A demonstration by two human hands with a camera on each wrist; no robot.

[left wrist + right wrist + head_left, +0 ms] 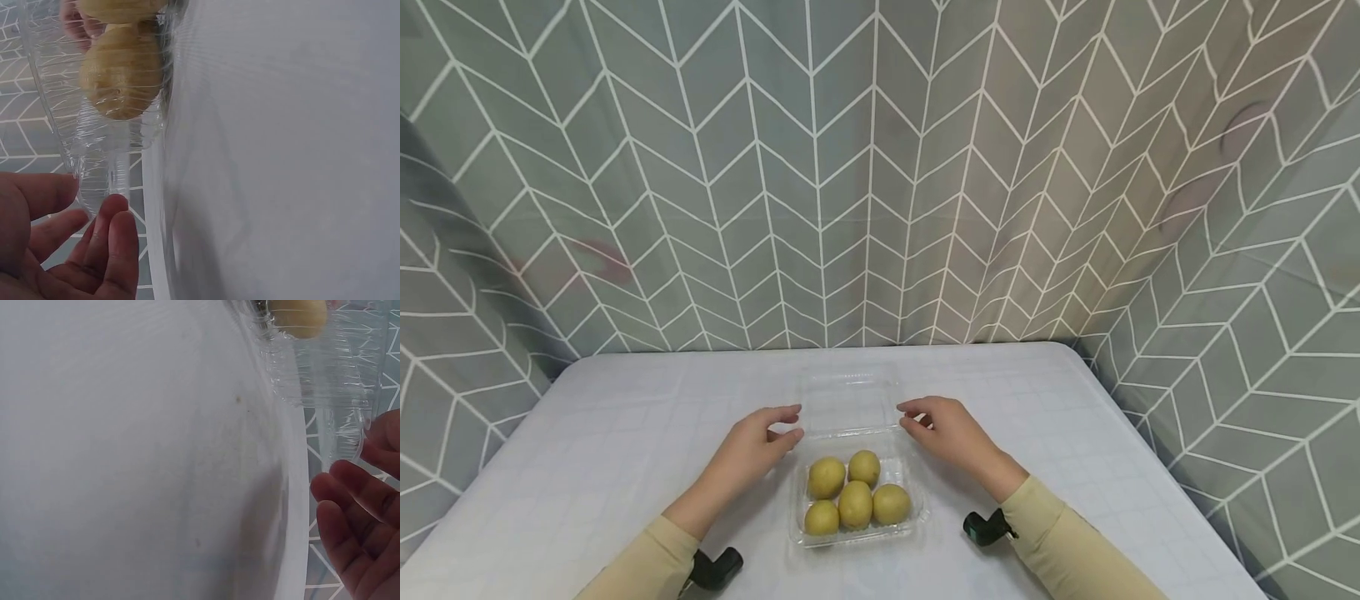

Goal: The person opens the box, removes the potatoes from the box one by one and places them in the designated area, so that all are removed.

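Observation:
A clear plastic clamshell box [800,533] lies on the table with its lid [850,402] folded back away from me. Inside the base sit several round yellow-green fruits [855,505] whose exact kind I cannot tell. My left hand [747,446] is at the lid's left edge near the hinge, thumb and fingers apart. At the opposite edge is my right hand [953,433], its fingertips at or very close to the plastic. In the wrist views the left fingers [119,240] and right fingers [350,487] lie beside the clear rim; firm contact is hard to tell.
A white cloth covers the table [647,417]. Grey patterned curtains [865,167] hang behind it and at both sides. A black wrist device [717,568] sits by my left sleeve, and another device [987,528] by the right.

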